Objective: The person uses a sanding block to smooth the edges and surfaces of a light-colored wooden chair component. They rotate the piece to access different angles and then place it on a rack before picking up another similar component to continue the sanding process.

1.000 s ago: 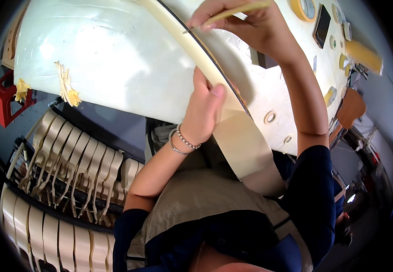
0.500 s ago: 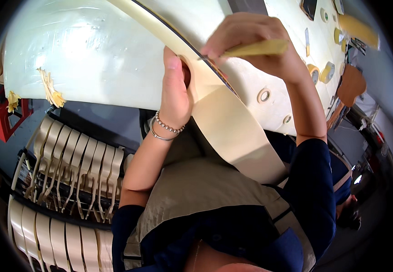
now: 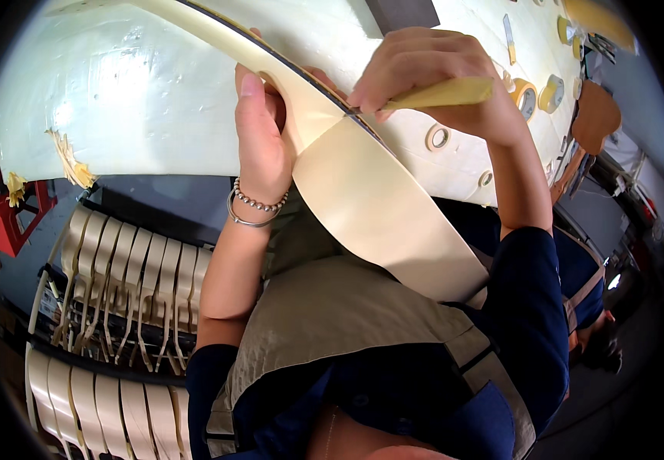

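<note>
A cream guitar (image 3: 386,215) is turned on its side, its neck running to the upper left and its body reaching down against my apron. My left hand (image 3: 261,142) is wrapped round the neck near the heel, thumb on the near side and fingertips showing past the far edge. A slim craft knife (image 3: 447,93) with a yellowish handle is pinched in my right hand (image 3: 428,69). Its blade tip touches the dark-lined edge of the guitar, close to where neck and body meet.
Tape rolls (image 3: 527,100) and another knife (image 3: 510,38) lie on the plastic-covered table (image 3: 156,107). A dark grey block (image 3: 402,14) rests at the back. Racks of cream guitars (image 3: 133,268) stand at lower left near a red stand (image 3: 18,215). Another person (image 3: 581,291) is at the right.
The guitar and my left hand have shifted left. The knife tip has moved along the edge from the neck toward the body. Both hands keep their hold.
</note>
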`<state>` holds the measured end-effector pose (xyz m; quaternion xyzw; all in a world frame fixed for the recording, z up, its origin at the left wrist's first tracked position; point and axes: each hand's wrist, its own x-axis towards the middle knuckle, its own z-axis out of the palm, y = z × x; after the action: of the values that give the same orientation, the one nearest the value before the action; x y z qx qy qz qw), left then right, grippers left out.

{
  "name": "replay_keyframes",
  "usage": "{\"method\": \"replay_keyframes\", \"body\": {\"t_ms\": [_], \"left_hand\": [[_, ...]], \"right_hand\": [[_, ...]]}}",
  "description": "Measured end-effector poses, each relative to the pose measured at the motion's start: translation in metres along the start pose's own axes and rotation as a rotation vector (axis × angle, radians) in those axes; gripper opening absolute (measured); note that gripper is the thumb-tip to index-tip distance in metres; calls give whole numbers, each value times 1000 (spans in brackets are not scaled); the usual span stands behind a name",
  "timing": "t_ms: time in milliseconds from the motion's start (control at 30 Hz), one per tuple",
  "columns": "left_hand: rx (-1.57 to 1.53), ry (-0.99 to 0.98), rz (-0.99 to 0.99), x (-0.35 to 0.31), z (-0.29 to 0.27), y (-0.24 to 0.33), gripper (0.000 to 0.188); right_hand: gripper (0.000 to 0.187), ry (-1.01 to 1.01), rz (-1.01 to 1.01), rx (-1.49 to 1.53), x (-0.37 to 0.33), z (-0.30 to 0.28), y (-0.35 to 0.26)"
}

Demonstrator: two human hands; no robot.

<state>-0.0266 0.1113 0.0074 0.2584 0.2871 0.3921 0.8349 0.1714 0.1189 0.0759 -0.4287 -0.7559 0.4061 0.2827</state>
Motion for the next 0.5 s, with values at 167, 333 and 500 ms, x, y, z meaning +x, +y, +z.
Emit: {"method": "replay_keyframes", "body": {"t_ms": [167, 333, 500], "left_hand": [[46, 32, -52, 1, 3, 3, 56], [80, 2, -25, 2, 2, 0, 55], [149, -59, -2, -2, 1, 0, 87]], "right_hand": [[12, 45, 35, -5, -2, 4, -3], [12, 191, 130, 169, -15, 0, -4], [35, 698, 652, 219, -68, -24, 13]]}}
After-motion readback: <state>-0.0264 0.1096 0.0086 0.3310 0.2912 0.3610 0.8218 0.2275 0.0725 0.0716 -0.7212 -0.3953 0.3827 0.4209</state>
